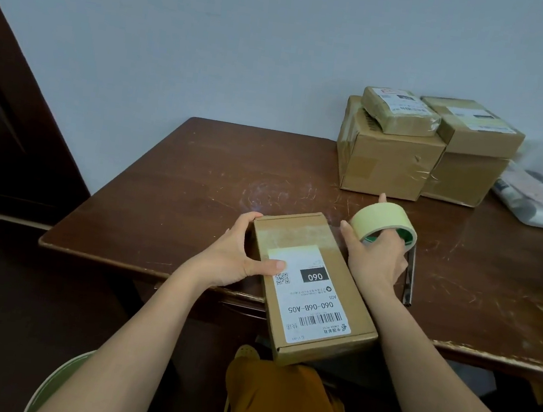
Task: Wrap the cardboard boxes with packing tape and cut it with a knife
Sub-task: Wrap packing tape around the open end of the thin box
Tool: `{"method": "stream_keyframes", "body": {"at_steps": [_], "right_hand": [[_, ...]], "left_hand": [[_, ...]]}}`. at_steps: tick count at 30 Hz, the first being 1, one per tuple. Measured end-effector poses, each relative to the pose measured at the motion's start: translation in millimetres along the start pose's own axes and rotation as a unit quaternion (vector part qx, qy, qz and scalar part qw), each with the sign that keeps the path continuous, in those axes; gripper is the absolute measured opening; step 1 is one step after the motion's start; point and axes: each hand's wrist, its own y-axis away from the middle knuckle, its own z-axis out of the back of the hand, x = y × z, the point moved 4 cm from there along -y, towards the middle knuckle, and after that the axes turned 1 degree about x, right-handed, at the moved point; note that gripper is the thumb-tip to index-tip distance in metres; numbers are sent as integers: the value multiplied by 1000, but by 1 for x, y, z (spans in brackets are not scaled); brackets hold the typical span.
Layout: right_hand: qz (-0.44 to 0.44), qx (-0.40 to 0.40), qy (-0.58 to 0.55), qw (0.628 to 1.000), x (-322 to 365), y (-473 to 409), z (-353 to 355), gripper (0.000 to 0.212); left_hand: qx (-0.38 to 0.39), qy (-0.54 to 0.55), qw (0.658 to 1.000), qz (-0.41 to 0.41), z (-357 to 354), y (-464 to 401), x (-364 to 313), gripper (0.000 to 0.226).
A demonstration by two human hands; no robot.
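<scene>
Wrapping the long cardboard box (313, 289) looks to be in hand, with a clear band of tape already lying across its far end, and to do this step well I judge the roll should be pulled taut and level so the strip goes round the box without creasing, while the other hand keeps the box from sliding on the table (198, 176). The box lies between the two hands, its near end jutting past the table edge toward the person and its label (307, 292) facing up. The left hand (240, 256) grips its left side, fingers curled over the far corner and thumb pressed flat on the label. The right hand (376, 258) sits just beside the box's right side and holds the pale yellow tape roll (386, 221), fingers passing through its core and the forefinger pointing up behind it; whether the tape runs unbroken from roll to box I cannot tell. Just right of the right wrist a slim dark tool, probably the knife (409, 277), lies on the table, close enough to reach for the cut. Well beyond the right hand stand stacked taped boxes (420, 149), and farther right some grey plastic mailing bags (537, 201).
</scene>
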Motion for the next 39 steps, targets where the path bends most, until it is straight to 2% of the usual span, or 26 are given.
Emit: {"method": "stream_keyframes", "body": {"at_steps": [4,7,10,13,15,20,26,34,36,39], "right_hand": [[31,31,38,998,-4,-2,-9,82],[61,49,60,995,-5,-2,-14,84],[64,79,51,994,-8,-2,-16,86],[51,97,60,992,-11,-4,-18,85],[49,103,72,991,-12,-5,-20,85],[45,103,79,991,-13,-5,-20,87],[56,105,84,989,-13,-5,-21,88],[7,125,74,989,-14,-3,-20,85],[-25,134,76,988,-16,-4,-20,77],[28,141,99,985,-11,-1,-20,46]], "left_hand": [[4,6,1000,4,0,1,0,100],[13,-6,1000,20,-1,2,0,110],[16,-120,992,40,-5,3,-4,117],[-20,-318,946,-54,-13,0,-25,102],[-22,-383,919,-92,-26,2,-35,90],[-51,-495,866,-50,-49,4,-38,96],[-17,-499,864,-61,-69,-15,-54,87],[-2,-459,883,-97,-78,-39,-61,76],[-21,-445,889,-103,-77,-41,-60,73],[-97,-435,893,-57,-70,-41,-57,85]]}}
